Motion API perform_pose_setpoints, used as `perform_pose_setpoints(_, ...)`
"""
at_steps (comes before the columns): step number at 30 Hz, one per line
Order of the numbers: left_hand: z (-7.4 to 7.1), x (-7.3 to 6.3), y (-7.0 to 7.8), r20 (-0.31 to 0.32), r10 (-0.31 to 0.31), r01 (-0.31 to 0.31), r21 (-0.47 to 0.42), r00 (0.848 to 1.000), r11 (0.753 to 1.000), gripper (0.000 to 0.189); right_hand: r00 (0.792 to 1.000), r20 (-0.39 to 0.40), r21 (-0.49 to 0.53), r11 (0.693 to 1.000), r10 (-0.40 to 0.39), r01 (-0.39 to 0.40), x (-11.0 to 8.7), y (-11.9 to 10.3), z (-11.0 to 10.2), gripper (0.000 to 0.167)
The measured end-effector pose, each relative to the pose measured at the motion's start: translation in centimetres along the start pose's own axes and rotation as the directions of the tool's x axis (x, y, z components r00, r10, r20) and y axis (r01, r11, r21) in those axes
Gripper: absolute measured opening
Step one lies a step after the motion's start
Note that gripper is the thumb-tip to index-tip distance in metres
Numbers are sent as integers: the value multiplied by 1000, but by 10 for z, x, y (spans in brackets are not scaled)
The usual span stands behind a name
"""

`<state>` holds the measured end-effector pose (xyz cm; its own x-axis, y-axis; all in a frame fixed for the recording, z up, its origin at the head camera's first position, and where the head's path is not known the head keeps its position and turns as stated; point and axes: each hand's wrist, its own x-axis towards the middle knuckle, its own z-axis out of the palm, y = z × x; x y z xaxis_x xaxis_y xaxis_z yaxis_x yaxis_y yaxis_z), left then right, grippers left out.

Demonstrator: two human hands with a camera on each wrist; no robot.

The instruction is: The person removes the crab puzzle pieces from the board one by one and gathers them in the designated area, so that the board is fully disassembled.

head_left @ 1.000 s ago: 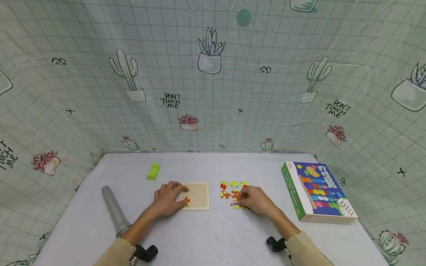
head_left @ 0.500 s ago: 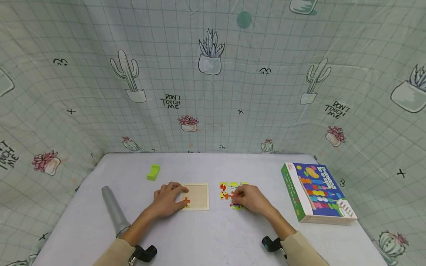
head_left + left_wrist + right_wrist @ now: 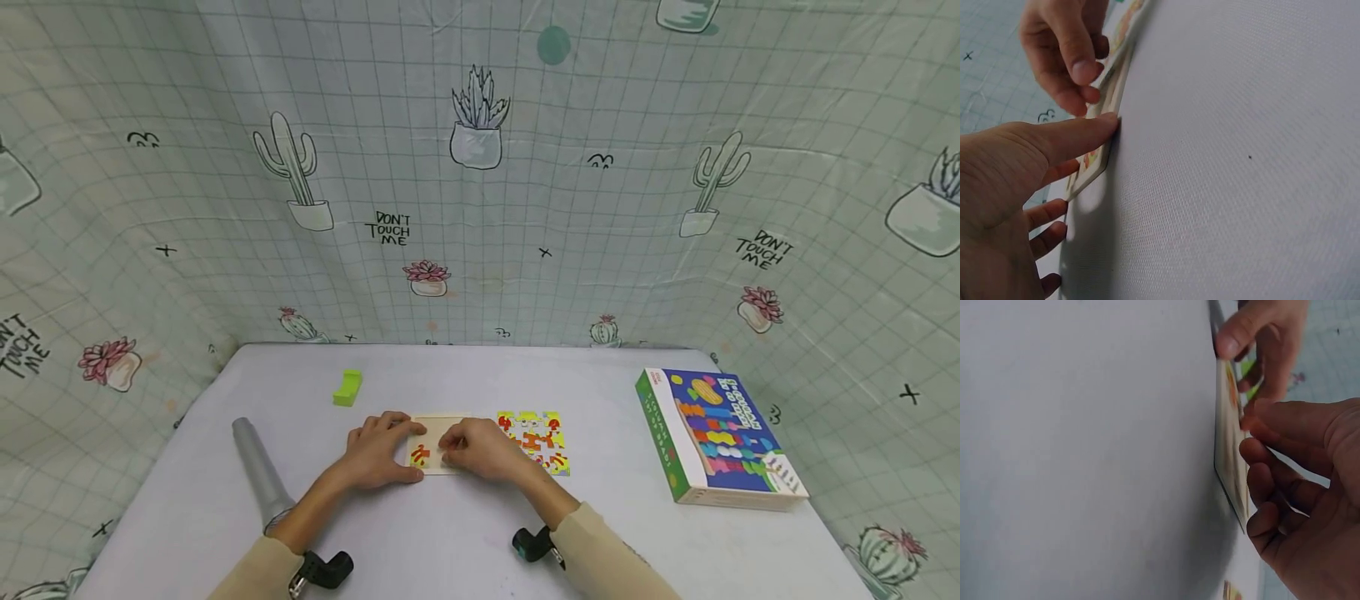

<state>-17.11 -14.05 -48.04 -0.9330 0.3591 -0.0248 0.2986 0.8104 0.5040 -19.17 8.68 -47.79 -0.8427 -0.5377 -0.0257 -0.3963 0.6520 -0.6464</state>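
Observation:
My left hand [image 3: 375, 454] grips the left side of a shallow wooden puzzle tray [image 3: 433, 432], the thumb at its near edge and fingers toward the far edge. A red, orange and yellow puzzle piece [image 3: 420, 456] lies in the tray's near left corner. Over the right half of the tray is my right hand [image 3: 480, 450], thumb and fingertips pinched together on a puzzle piece that the fingers mostly hide. Right of the tray, several colourful puzzle pieces [image 3: 531, 440] lie grouped on the table, partly behind the right hand.
A lime-green block [image 3: 347, 388] stands beyond the left hand. Beside the left forearm lies a grey tube [image 3: 258, 471]. A boxed bead game [image 3: 720, 433] occupies the right side of the white table [image 3: 450, 542]. Patterned cloth [image 3: 480, 233] hangs behind.
The right hand has moved left from the loose pieces to over the tray. The left hand stays at the tray, its thumb slightly nearer the front edge, showing more of the corner piece.

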Motion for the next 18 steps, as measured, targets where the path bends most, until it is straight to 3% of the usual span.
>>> perform_pose_setpoints(6,1,0,-1,-3,7,-7,0,1000,1000,63,999,41,-82,996,-27,30,15,-11,13,34)
perform_pose_setpoints(18,0,0,-1,-6,4,-4,9,1000,1000,63,998,51,-101,994,-31,36,22,-17,20,25)
